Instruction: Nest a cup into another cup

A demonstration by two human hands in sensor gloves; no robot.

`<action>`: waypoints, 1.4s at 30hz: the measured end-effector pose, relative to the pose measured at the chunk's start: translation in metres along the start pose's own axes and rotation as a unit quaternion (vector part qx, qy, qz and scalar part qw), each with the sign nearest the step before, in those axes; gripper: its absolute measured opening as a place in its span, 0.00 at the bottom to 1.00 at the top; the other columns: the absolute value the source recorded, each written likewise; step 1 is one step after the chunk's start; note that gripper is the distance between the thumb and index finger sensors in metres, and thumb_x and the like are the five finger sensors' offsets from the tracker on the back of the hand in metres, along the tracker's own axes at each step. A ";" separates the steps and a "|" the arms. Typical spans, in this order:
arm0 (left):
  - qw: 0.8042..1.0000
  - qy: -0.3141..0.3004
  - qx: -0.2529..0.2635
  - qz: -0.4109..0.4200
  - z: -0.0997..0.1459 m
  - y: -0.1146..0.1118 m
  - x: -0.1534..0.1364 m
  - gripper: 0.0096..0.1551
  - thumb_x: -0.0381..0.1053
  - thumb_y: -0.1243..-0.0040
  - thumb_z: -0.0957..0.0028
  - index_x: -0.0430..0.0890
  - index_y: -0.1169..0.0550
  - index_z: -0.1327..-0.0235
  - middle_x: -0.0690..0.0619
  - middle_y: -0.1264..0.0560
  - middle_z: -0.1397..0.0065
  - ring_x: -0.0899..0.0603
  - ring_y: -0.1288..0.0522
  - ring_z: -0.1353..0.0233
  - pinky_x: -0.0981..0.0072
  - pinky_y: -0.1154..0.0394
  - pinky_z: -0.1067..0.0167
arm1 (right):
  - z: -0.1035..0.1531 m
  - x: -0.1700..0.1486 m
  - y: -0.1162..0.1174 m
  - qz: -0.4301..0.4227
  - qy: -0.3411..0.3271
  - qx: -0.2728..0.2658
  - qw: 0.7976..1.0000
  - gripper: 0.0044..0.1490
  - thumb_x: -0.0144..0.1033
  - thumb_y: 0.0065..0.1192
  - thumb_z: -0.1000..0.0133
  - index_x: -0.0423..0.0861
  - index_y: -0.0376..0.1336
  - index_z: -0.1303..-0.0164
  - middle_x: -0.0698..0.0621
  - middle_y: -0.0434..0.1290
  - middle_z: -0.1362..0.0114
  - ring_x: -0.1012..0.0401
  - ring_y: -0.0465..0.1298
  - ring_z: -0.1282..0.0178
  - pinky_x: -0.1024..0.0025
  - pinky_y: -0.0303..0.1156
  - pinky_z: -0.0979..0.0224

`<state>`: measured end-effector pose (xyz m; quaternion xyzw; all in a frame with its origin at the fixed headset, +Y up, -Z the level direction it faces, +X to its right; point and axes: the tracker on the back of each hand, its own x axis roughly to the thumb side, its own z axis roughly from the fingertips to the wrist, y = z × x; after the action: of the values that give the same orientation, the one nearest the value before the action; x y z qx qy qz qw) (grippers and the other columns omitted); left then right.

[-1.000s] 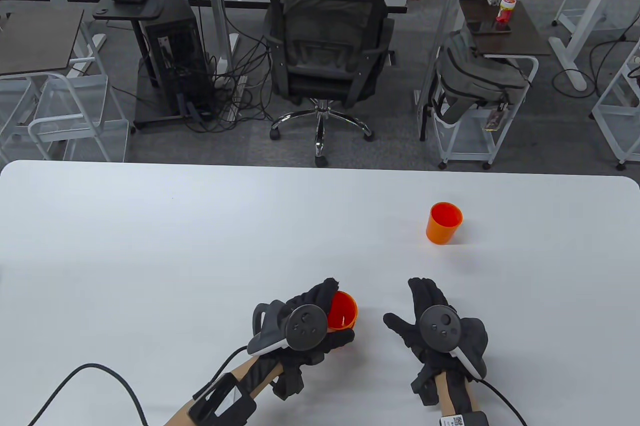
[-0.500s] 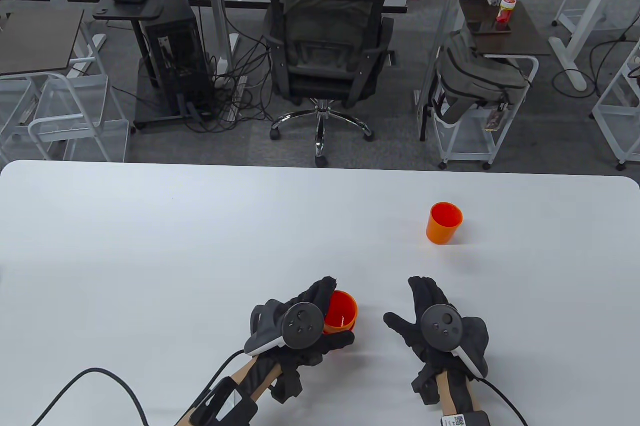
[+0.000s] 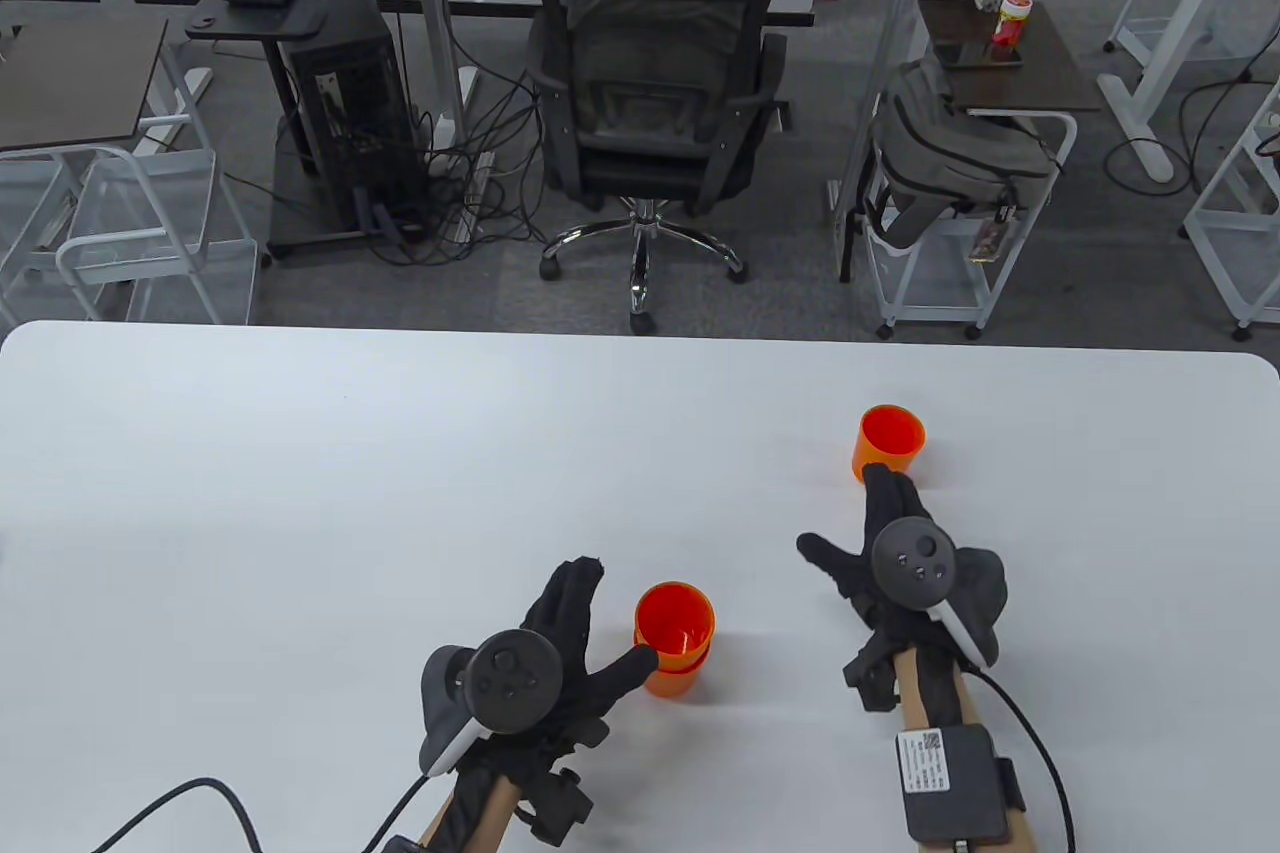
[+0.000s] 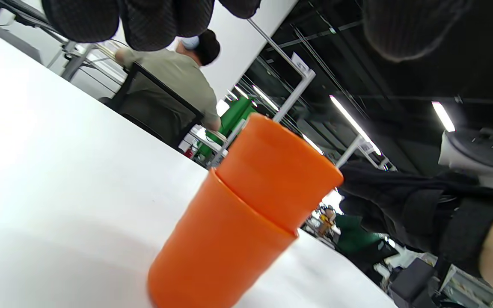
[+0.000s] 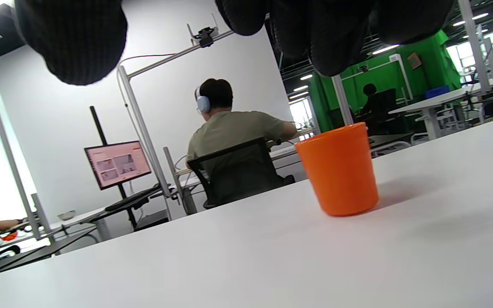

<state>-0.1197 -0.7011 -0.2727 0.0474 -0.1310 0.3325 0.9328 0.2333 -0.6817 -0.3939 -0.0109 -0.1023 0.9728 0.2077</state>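
Table (image 3: 300, 453): left hand (image 3: 560, 653) off nested cups (image 3: 675, 638).

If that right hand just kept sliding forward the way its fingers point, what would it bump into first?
Most likely the lone orange cup. In the table view the right hand points up the table with its fingertips just short of that cup, and the right wrist view shows the cup standing straight ahead with bare table between. Depth there is hard to judge.

Two nested orange cups (image 3: 673, 638) upright; single cup (image 3: 888, 441) apart.
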 end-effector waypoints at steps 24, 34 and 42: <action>0.998 0.008 0.048 0.039 0.024 0.019 -0.010 0.62 0.75 0.48 0.44 0.33 0.48 0.15 0.26 0.43 0.14 0.23 0.37 0.20 0.29 0.34 0.29 | -0.119 -0.067 0.046 -0.033 0.179 0.093 0.979 0.71 0.60 0.67 0.48 0.34 0.34 0.13 0.26 0.44 0.13 0.30 0.53 0.17 0.24 0.52 0.26; 0.999 0.025 0.029 0.032 0.022 0.016 -0.016 0.62 0.75 0.49 0.44 0.33 0.48 0.14 0.25 0.43 0.14 0.23 0.37 0.20 0.29 0.34 0.29 | -0.120 -0.072 0.055 -0.037 0.187 0.079 0.978 0.64 0.56 0.68 0.46 0.34 0.41 0.14 0.30 0.53 0.15 0.35 0.62 0.20 0.28 0.57 0.27; 0.999 0.029 0.034 0.019 0.022 0.016 -0.017 0.62 0.75 0.48 0.44 0.33 0.49 0.15 0.26 0.43 0.14 0.23 0.37 0.20 0.29 0.34 0.29 | -0.113 -0.063 0.050 -0.054 0.161 0.007 0.985 0.65 0.56 0.73 0.51 0.32 0.47 0.17 0.32 0.61 0.20 0.40 0.70 0.26 0.33 0.63 0.29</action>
<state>-0.1476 -0.7029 -0.2568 0.0668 -0.0933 0.3556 0.9276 0.2783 -0.7298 -0.5164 -0.1609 -0.0615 0.9463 0.2737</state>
